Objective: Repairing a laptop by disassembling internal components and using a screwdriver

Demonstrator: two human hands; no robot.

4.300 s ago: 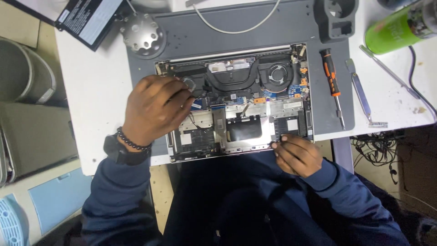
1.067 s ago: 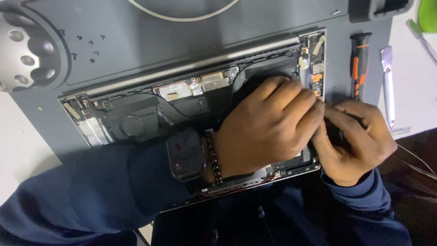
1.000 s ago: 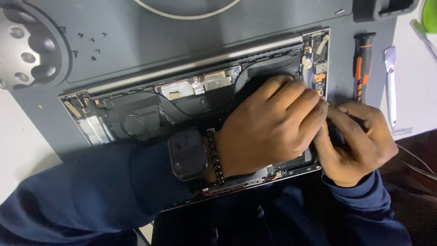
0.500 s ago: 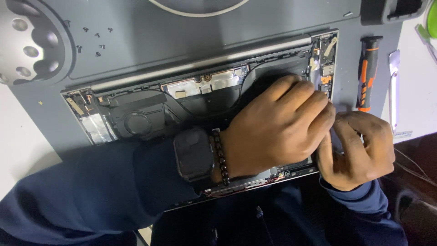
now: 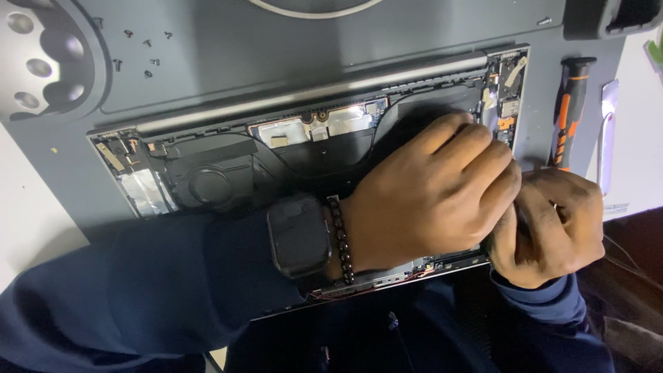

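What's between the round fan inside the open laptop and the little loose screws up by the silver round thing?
In the head view, the laptop's long grey hinge bar and a bare strip of grey mat lie between the fan and the loose screws.

You are looking down on a white worktop, most of it covered by a dark grey mat that takes an even, soft light from overhead. The worktop's bare white surface shows again at the right edge. Past its near edge, at the lower right, everything falls into dark shadow.
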